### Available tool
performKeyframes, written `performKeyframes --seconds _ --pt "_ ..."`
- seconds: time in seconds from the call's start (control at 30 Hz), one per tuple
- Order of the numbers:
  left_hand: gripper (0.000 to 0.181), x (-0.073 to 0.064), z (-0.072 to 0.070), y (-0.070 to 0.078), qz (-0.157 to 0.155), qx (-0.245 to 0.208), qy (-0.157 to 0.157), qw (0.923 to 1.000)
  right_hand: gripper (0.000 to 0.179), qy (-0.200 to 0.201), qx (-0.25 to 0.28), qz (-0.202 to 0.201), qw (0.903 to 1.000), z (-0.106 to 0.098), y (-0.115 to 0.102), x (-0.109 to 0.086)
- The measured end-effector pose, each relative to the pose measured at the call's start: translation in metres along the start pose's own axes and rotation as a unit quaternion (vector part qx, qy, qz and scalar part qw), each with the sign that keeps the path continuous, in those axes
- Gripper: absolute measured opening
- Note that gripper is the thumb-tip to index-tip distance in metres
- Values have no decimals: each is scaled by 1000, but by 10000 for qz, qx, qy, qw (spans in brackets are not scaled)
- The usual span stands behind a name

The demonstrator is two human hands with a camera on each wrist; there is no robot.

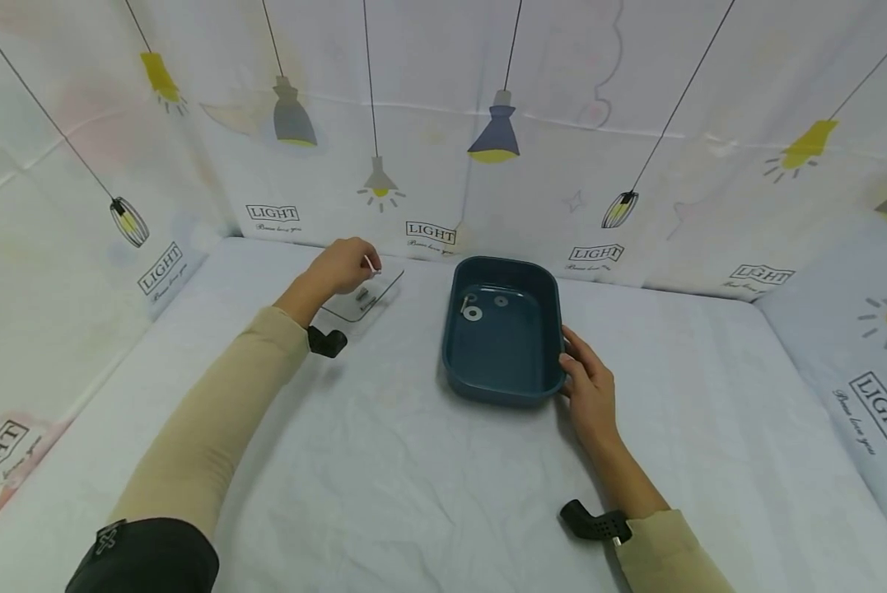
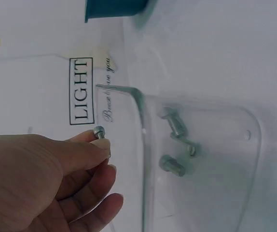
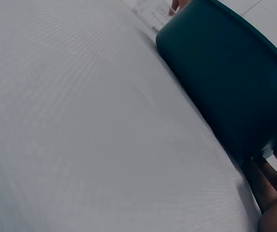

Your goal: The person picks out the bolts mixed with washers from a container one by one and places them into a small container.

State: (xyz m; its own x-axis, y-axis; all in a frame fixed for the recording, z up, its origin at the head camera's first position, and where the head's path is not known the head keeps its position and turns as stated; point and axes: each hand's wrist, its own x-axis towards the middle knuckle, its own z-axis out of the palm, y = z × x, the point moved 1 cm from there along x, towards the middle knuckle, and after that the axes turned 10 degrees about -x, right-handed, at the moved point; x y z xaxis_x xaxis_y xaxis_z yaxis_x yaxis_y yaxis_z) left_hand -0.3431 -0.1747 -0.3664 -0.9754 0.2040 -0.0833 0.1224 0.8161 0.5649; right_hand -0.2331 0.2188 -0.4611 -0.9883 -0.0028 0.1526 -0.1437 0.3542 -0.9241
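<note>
My left hand (image 1: 345, 265) pinches a small metal screw (image 2: 99, 131) between thumb and fingertips, its round head uppermost. Just beside and above the rim of a clear plastic tray (image 1: 345, 314) is where that hand hovers. Several metal bolts (image 2: 173, 166) lie inside this tray. My right hand (image 1: 590, 383) grips the near right corner of a deep blue rectangular tub (image 1: 504, 399), thumb at the rim and fingers against the outer wall. On the tub's floor, toward its far left, are a pale washer (image 1: 473, 314), a grey washer (image 1: 501, 301) and a small bolt (image 1: 464, 305).
A white cloth (image 1: 384, 478) covers the table. Printed fabric walls (image 1: 443, 189) with lamp drawings rise behind the tray and tub and at both sides. Bare cloth separates the tray from the tub.
</note>
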Motion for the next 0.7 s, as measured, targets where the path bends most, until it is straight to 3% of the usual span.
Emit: performKeyframes --seconds 0.2,0.37,0.7 --pt "21 9 7 -12 -209 10 115 9997 44 9 -4 49 10000 -1 -1 0" --pt "20 16 13 -13 -284 -93 218 9993 44 20 26 26 10000 -2 0 0" --pt "18 27 27 -18 -686 -76 34 9976 43 -5 12 -73 10000 -1 0 0"
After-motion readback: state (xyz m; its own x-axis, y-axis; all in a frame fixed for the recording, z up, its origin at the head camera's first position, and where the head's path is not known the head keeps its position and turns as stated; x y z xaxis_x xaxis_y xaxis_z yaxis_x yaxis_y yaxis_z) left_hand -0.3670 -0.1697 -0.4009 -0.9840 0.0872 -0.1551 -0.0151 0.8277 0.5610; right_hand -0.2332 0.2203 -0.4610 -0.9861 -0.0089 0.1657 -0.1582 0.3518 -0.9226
